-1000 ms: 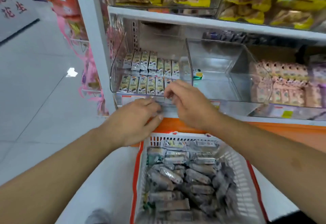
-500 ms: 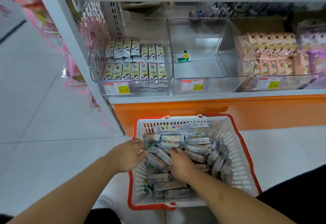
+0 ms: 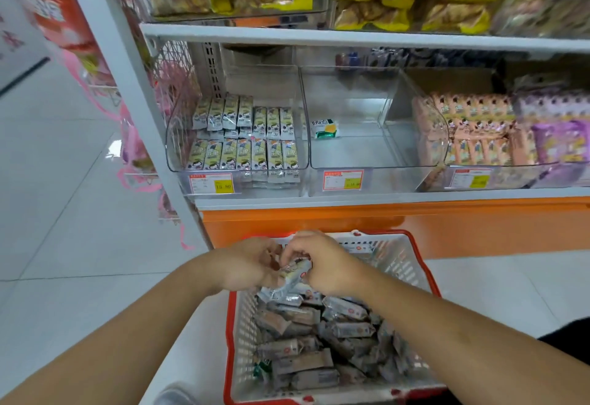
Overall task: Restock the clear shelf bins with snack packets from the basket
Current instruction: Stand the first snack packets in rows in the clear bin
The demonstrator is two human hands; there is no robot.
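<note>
Two bare hands meet above the far end of a white plastic basket with a red rim, which sits on the pale tiled floor and is filled with silvery snack packets. The left hand and right hand both curl their fingers around a small bundle of packets held between them. On the shelf above, the left clear plastic bin holds two rows of upright packets; the middle clear bin holds one green-and-white packet.
</note>
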